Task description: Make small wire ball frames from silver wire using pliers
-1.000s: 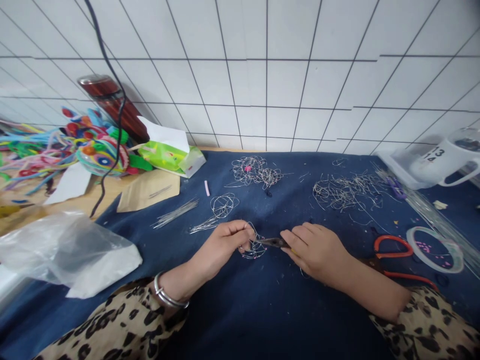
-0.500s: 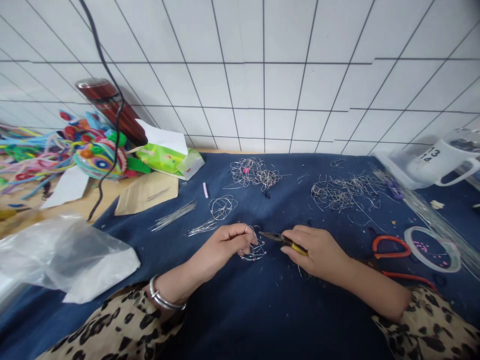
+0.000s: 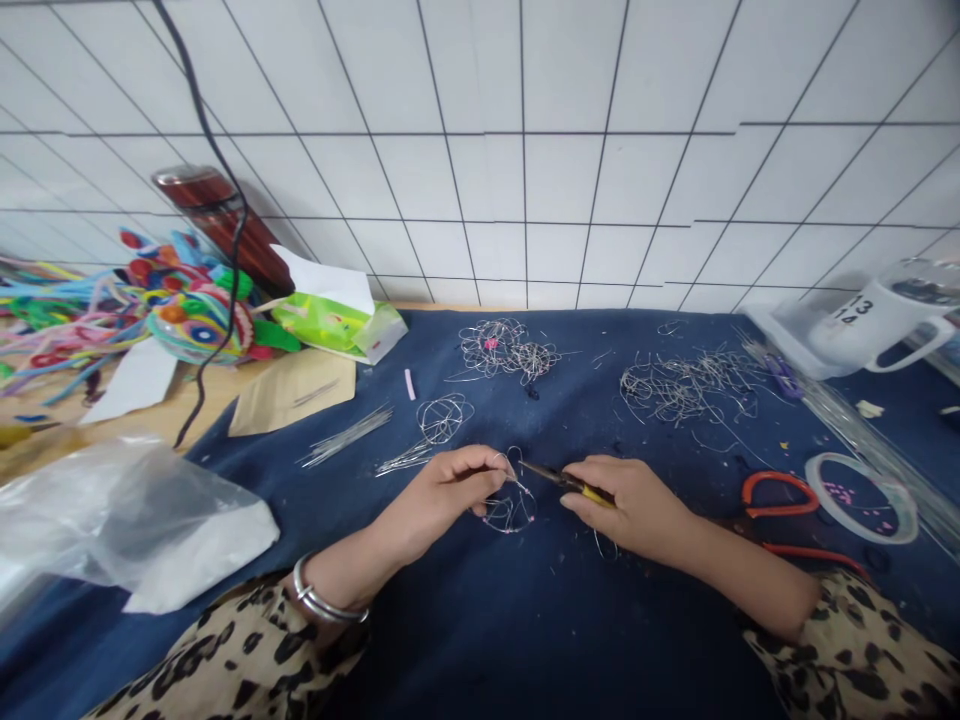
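Near the middle of the dark blue cloth, my left hand [image 3: 459, 487] pinches a thin wire piece [image 3: 510, 512] bent into loops, with small pink beads on it. My right hand [image 3: 626, 500] grips pliers [image 3: 559, 477] with dark jaws and yellow-and-black handles. The jaws point left, with their tip close to the upper loop of the wire piece; whether they touch it cannot be made out. A round wire form [image 3: 444, 418] and straight wires [image 3: 405, 457] lie just beyond my left hand.
Tangled wires [image 3: 506, 350] and a second tangle [image 3: 686, 385] lie farther back. Red-handled scissors [image 3: 781, 495] and a round dish [image 3: 862, 498] with pink beads are at right, below a white mug [image 3: 881, 315]. A plastic bag [image 3: 135, 520] lies at left.
The wire piece has turned in my left fingers, so its loops show more openly and hang slightly lower. The pliers have stayed almost in place.
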A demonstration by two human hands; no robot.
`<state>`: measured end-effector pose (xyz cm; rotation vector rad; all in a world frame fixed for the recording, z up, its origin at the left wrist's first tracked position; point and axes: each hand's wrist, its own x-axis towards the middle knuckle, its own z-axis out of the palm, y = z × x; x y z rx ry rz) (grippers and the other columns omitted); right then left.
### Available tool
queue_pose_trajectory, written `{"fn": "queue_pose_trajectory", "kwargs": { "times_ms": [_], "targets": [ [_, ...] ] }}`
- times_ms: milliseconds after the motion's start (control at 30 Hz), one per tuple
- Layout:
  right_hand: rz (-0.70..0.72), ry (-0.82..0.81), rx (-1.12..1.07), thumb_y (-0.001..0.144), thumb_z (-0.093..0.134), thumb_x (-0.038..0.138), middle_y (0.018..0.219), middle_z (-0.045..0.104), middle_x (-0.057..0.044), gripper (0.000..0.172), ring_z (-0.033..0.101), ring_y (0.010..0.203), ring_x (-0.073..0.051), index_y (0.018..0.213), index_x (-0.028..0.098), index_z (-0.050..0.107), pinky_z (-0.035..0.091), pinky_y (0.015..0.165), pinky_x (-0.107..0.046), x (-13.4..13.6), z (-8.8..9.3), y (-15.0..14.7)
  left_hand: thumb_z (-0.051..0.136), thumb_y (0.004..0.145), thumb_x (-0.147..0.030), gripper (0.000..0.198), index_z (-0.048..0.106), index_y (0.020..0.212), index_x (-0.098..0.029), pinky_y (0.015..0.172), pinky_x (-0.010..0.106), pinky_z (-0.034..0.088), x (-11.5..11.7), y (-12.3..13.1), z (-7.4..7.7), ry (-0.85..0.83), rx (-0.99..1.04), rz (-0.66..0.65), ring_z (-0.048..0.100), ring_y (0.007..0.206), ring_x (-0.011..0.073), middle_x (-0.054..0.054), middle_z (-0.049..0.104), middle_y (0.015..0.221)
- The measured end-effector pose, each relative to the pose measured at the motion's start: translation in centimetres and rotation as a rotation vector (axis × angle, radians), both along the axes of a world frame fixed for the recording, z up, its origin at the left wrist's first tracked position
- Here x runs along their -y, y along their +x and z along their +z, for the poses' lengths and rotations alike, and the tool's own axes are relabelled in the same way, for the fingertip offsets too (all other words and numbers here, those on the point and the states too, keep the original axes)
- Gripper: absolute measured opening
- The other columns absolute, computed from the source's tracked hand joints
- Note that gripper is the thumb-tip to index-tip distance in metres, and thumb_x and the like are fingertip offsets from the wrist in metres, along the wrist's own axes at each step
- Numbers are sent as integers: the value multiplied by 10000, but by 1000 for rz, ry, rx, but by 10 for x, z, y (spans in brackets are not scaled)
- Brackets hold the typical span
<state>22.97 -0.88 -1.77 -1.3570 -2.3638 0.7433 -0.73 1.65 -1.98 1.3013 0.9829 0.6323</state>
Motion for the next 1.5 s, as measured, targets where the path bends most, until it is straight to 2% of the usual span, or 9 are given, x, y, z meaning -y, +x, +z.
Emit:
{"fn": "queue_pose_trajectory", "kwargs": {
  "times_ms": [133, 300, 500, 667, 967, 1133, 1300, 1400, 1500],
  "targets": [
    [3, -13, -13, 869, 488, 312, 762, 588, -3, 189, 523, 687, -124, 951, 197, 613, 396, 650, -242, -1, 0, 1, 553, 809, -263, 148, 606, 913, -171, 560, 220, 446, 0, 0, 0, -9, 11, 3, 476, 608, 89, 2, 539, 798],
    [1, -22, -21, 864, 492, 304, 750, 591, -1, 179, 522, 685, -123, 943, 200, 615, 388, 640, -238, -2, 2, 0, 597, 773, -206, 330, 518, 1092, -224, 552, 220, 489, 2, 1, 1, 25, 82, 68, 530, 753, 132, 31, 525, 957],
    [-10, -35, -30, 863, 493, 306, 755, 595, -2, 180, 526, 692, -126, 937, 202, 619, 389, 647, -241, -1, 2, 0, 590, 807, -234, 187, 538, 981, -188, 564, 220, 494, 1, 0, -1, 79, 61, 39, 501, 641, 91, -1, 530, 807],
    [-7, -47, -23, 861, 495, 309, 769, 594, -3, 188, 525, 699, -126, 953, 202, 620, 391, 656, -244, 0, 2, -1, 581, 818, -268, 135, 570, 891, -156, 572, 230, 500, 1, 1, -4, 113, 35, 23, 502, 692, 97, 36, 524, 966],
    [-40, -101, -48, 847, 509, 333, 758, 588, -1, 202, 519, 692, -126, 942, 200, 629, 380, 638, -243, 0, 6, -2, 578, 822, -276, 159, 578, 751, -133, 576, 220, 477, 2, 2, -2, 50, 61, 31, 480, 652, 78, 29, 511, 962],
    [-11, -322, -99, 849, 494, 427, 725, 576, 14, 268, 515, 634, -108, 877, 198, 631, 362, 564, -219, -4, 17, 5, 565, 837, -259, 140, 574, 764, -140, 628, 230, 449, 1, 1, 0, 117, 54, 54, 485, 668, 78, 29, 517, 977],
    [21, -681, -178, 865, 433, 503, 728, 602, -11, 392, 547, 579, -100, 873, 161, 625, 383, 513, -204, -8, 23, 14, 557, 849, -243, 138, 588, 751, -151, 825, 287, 397, 0, -2, 3, 324, -52, 30, 522, 933, 158, 45, 536, 971],
    [45, -835, -254, 875, 423, 487, 772, 635, -40, 394, 590, 593, -111, 933, 150, 619, 413, 520, -206, -8, 22, 16, 553, 852, -237, 110, 593, 784, -160, 833, 304, 390, 1, -2, 6, 374, -98, -16, 532, 932, 161, 52, 527, 1003],
    [51, -911, -325, 875, 432, 472, 789, 649, -66, 388, 618, 626, -126, 925, 134, 615, 433, 542, -212, -8, 20, 16, 549, 854, -230, 101, 592, 792, -164, 831, 309, 395, 2, -2, 8, 414, -116, -28, 537, 926, 160, 53, 524, 1011]
  ]
}}
